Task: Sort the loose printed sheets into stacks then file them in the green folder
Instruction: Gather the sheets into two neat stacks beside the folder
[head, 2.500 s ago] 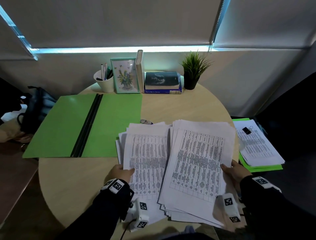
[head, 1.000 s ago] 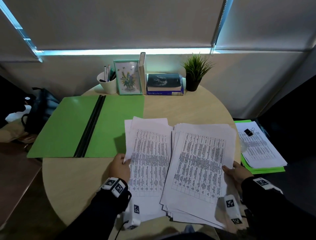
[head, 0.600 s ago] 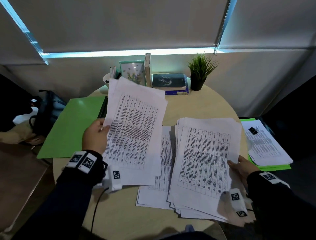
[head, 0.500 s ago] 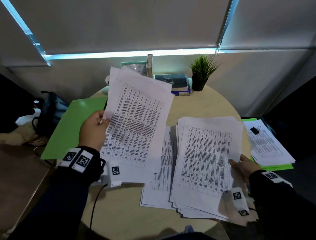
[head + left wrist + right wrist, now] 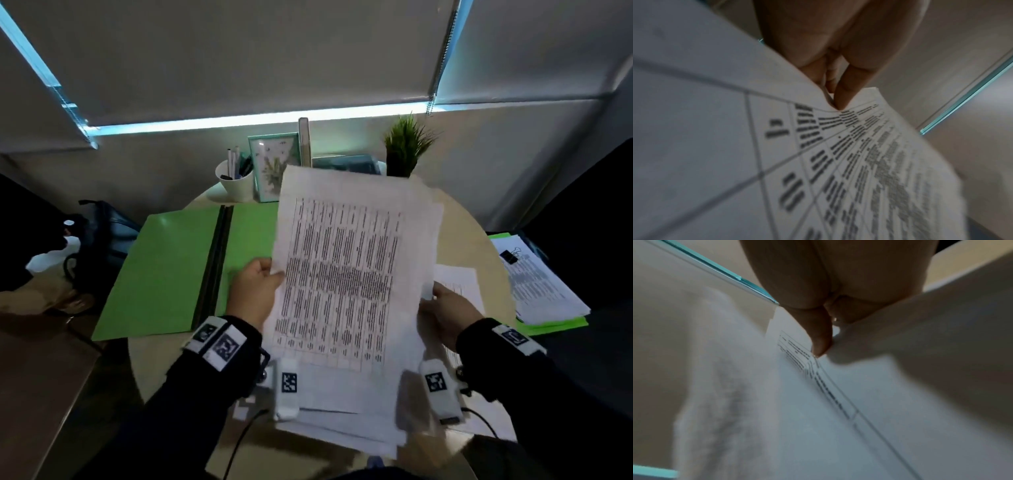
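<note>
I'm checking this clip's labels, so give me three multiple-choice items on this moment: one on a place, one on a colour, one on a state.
1. Where does the open folder lie?
A. on the table's left part
B. on the floor
C. on top of the books

2. What colour is the pen cup?
A. red
B. white
C. black

3. How is the raised bundle of printed sheets held?
A. by the left hand alone
B. by both hands at its side edges
C. it lies flat, untouched

Answers: 1 A, it lies spread flat on the table. 2 B, it shows white beside the picture frame. 3 B, the left hand and right hand each pinch an edge.
</note>
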